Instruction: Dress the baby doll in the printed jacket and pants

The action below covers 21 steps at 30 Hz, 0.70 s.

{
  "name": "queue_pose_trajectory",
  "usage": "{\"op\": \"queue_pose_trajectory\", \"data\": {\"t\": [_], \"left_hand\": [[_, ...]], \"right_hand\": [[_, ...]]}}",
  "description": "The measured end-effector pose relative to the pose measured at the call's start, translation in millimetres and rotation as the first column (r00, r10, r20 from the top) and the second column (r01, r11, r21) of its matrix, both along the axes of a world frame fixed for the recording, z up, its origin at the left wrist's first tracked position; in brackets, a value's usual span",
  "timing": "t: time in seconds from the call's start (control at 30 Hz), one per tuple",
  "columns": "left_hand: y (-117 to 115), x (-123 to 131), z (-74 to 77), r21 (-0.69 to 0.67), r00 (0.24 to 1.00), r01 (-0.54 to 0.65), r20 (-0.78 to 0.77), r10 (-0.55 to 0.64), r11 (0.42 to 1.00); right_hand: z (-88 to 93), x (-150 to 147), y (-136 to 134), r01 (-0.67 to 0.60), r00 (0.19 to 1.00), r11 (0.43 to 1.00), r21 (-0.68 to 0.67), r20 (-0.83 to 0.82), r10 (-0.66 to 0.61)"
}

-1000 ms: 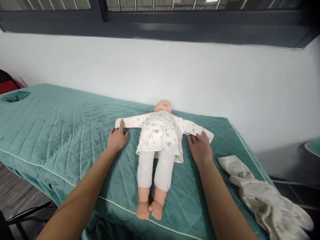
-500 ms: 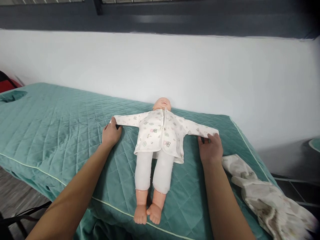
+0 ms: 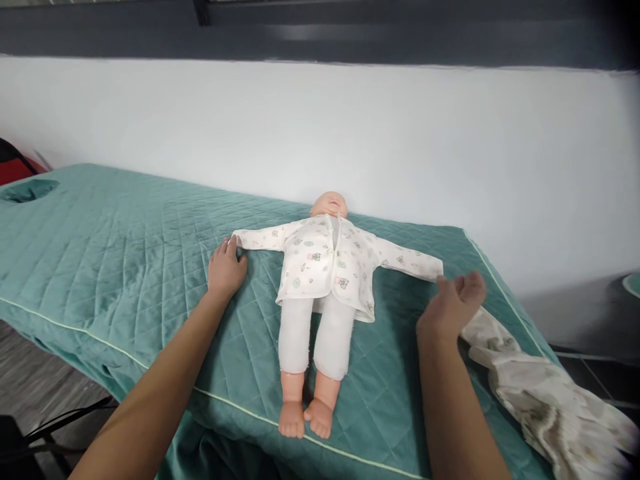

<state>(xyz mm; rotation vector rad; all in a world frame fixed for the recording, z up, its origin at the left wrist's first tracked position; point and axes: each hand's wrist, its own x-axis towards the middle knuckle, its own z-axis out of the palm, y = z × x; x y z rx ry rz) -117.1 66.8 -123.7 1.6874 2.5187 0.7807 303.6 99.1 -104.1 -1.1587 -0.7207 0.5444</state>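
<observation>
A baby doll [image 3: 329,204] lies on its back in a white printed jacket [image 3: 307,267], arms spread wide, with white legs and bare feet pointing toward me. At the cuff of the sleeve on the left rests my left hand [image 3: 227,268], fingers stretched out on the bed cover and thumb apart. Its fingertips are against or just beside the cuff; I cannot tell which. My right hand [image 3: 453,303] is off the other sleeve [image 3: 413,261], a little past its cuff, with loosely bent fingers and nothing in them.
Green quilted cover [image 3: 125,233] spreads over the bed, which has a hole [image 3: 30,191] at its far left end. A crumpled white printed cloth [image 3: 545,393] lies at the right edge. Behind the bed rises a white wall [image 3: 320,127].
My right hand has come away from the sleeve cuff and moved right. The fingers of my left hand have straightened at the other cuff. The view has shifted slightly.
</observation>
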Motion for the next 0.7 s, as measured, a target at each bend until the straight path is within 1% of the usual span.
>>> {"op": "queue_pose_trajectory", "data": {"t": [0.03, 0.07, 0.1, 0.13, 0.2, 0.27, 0.3, 0.33, 0.37, 0.43, 0.47, 0.5, 0.53, 0.6, 0.7], "left_hand": [[-7, 3, 0.5, 0.026, 1.000, 0.008, -0.011, -0.007, 1.000], [-14, 8, 1.0, 0.051, 0.999, 0.023, -0.025, -0.022, 0.998], [-23, 13, 1.5, 0.072, 0.998, 0.052, -0.038, -0.050, 0.996], [-31, 19, 1.9, 0.084, 0.995, 0.096, -0.045, -0.093, 0.992], [-48, 32, 2.3, 0.083, 0.976, 0.219, -0.033, -0.217, 0.972], [-64, 46, 2.2, 0.069, 0.936, 0.351, -0.007, -0.351, 0.934], [-71, 52, 2.0, 0.066, 0.914, 0.406, 0.002, -0.407, 0.912], [-77, 57, 1.8, 0.066, 0.893, 0.449, 0.005, -0.450, 0.891], [-82, 61, 1.6, 0.069, 0.875, 0.483, 0.005, -0.485, 0.873], [-87, 66, 1.8, 0.074, 0.850, 0.524, 0.006, -0.526, 0.848], [-88, 67, 2.2, 0.074, 0.844, 0.534, 0.007, -0.536, 0.842], [-89, 67, 2.7, 0.072, 0.842, 0.538, 0.010, -0.540, 0.840], [-88, 68, 3.4, 0.069, 0.841, 0.538, 0.012, -0.540, 0.840], [-87, 68, 5.1, 0.063, 0.844, 0.535, 0.008, -0.537, 0.842], [-86, 70, 7.8, 0.057, 0.842, 0.540, -0.021, -0.540, 0.840]], "right_hand": [[1.0, -12, -8, -0.011, 0.997, 0.999, 0.037, 0.076, 0.008], [1.4, -24, -18, -0.073, 0.985, 0.996, 0.049, 0.161, 0.064], [0.9, -37, -27, -0.164, 0.959, 0.986, 0.029, 0.240, 0.153], [-0.2, -49, -38, -0.260, 0.918, 0.965, -0.013, 0.307, 0.251], [-4.2, -65, -58, -0.409, 0.811, 0.906, -0.110, 0.413, 0.415], [-8.6, -72, -77, -0.492, 0.714, 0.853, -0.175, 0.479, 0.510], [-10.4, -72, -85, -0.511, 0.685, 0.838, -0.192, 0.498, 0.532], [-11.8, -71, -91, -0.506, 0.674, 0.838, -0.202, 0.513, 0.531], [-12.8, -70, -97, -0.472, 0.678, 0.855, -0.214, 0.532, 0.507], [-13.5, -66, -102, -0.320, 0.692, 0.913, -0.254, 0.596, 0.408], [-13.5, -65, -102, -0.221, 0.684, 0.933, -0.282, 0.637, 0.355], [-13.1, -65, -102, -0.128, 0.667, 0.941, -0.313, 0.675, 0.315], [-12.6, -65, -100, -0.053, 0.645, 0.937, -0.345, 0.705, 0.296], [-11.3, -66, -97, 0.027, 0.602, 0.912, -0.409, 0.735, 0.312], [-9.1, -68, -94, 0.045, 0.574, 0.885, -0.463, 0.737, 0.357]]}}
